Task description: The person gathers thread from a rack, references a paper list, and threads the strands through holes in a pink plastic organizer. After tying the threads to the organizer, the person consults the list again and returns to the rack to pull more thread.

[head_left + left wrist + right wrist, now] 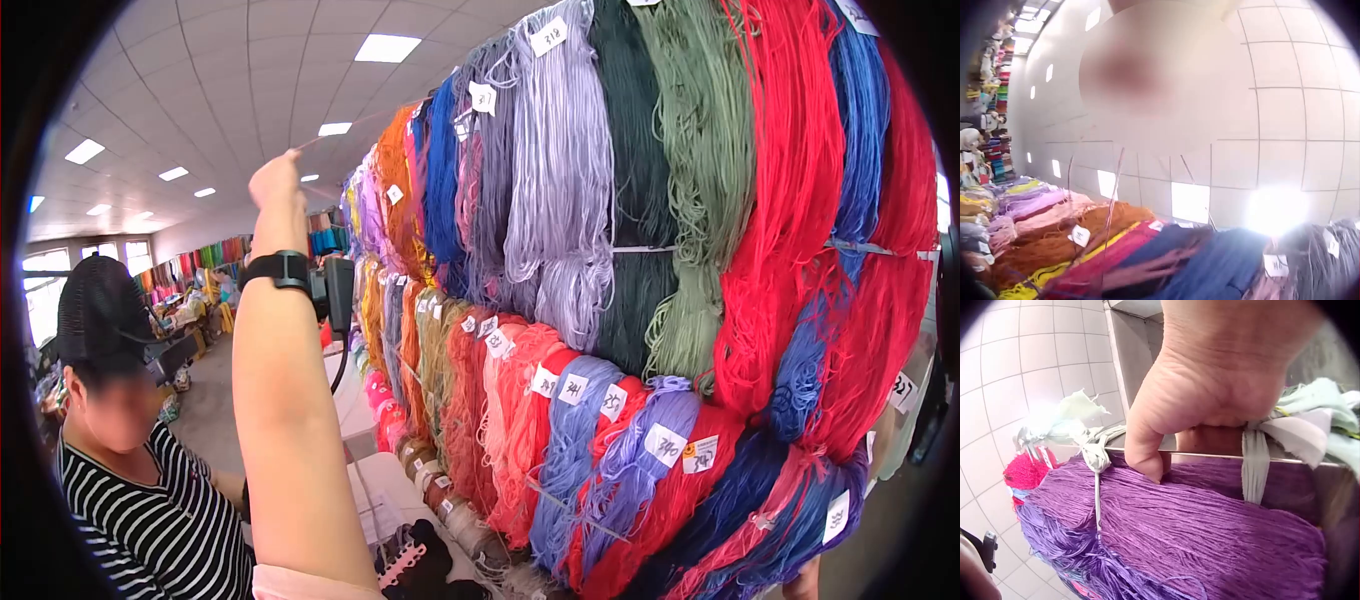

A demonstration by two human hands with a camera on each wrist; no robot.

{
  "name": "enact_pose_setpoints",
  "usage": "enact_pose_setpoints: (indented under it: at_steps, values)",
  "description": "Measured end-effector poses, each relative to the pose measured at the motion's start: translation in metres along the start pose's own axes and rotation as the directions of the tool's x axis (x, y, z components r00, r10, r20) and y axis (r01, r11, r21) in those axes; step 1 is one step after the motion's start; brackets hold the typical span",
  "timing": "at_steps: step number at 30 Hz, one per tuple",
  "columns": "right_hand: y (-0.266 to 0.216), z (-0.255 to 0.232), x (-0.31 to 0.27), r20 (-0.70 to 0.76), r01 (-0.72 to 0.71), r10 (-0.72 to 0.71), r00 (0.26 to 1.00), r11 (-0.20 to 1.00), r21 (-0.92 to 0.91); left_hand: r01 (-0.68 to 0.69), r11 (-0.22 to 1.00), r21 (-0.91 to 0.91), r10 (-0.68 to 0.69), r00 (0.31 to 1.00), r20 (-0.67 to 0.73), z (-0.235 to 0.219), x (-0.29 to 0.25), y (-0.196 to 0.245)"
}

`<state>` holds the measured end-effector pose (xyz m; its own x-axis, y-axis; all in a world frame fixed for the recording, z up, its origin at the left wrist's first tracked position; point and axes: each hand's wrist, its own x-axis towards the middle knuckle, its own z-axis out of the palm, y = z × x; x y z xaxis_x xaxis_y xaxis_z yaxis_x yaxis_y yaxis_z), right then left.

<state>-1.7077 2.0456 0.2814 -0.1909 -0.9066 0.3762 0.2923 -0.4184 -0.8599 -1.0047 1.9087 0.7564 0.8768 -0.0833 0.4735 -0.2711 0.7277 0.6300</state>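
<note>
In the head view my left hand (277, 180) is raised high at the end of an outstretched arm, fingers curled, pinching thin strands of thread. The left wrist view shows that hand only as a blur at the top, with a few thin strands (1116, 181) below it. In the right wrist view my right hand (1210, 394) grips a thin metal rail (1204, 454), its thumb hooked over it and touching a purple yarn skein (1185, 519); its other fingers are mostly hidden. Pale cloth strips (1255, 462) are knotted round the rail.
Skeins with numbered tags hang in rows, among them lavender (560, 150), dark green (630, 180) and red (790, 130). A person in a striped top (160, 500) is at the left. A white table (395, 475) stands below the rack. More coloured skeins (200, 255) line the far wall.
</note>
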Motion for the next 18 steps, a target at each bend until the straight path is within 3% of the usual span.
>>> enact_pose_setpoints:
  at_steps: [2,5,8,13,16,18]
  values:
    - [0.006,-0.009,0.002,0.026,-0.003,0.003,1.000,1.000,0.016,0.091,0.963,-0.255,-0.098,0.995,-0.015,-0.018,0.015,-0.013]
    - [0.005,-0.015,0.003,0.022,-0.021,0.021,1.000,1.000,-0.015,0.361,0.856,-0.369,-0.340,0.932,0.124,-0.024,-0.004,-0.014]
    - [-0.001,-0.004,0.001,0.004,-0.038,0.038,0.999,0.998,-0.043,0.489,0.809,-0.327,-0.320,0.832,0.453,-0.035,-0.007,-0.015]
    - [-0.006,0.004,0.001,-0.003,-0.052,0.051,0.999,0.997,-0.058,0.489,0.841,-0.233,-0.300,0.779,0.551,-0.043,-0.022,-0.006]
    - [-0.008,0.006,0.001,-0.009,-0.055,0.055,0.998,0.997,-0.061,0.416,0.897,-0.152,-0.234,0.737,0.634,-0.048,-0.020,-0.016]
    - [-0.008,0.005,-0.001,-0.012,-0.055,0.055,0.998,0.997,-0.061,0.145,0.979,0.142,-0.203,0.683,0.702,-0.059,-0.028,-0.022]
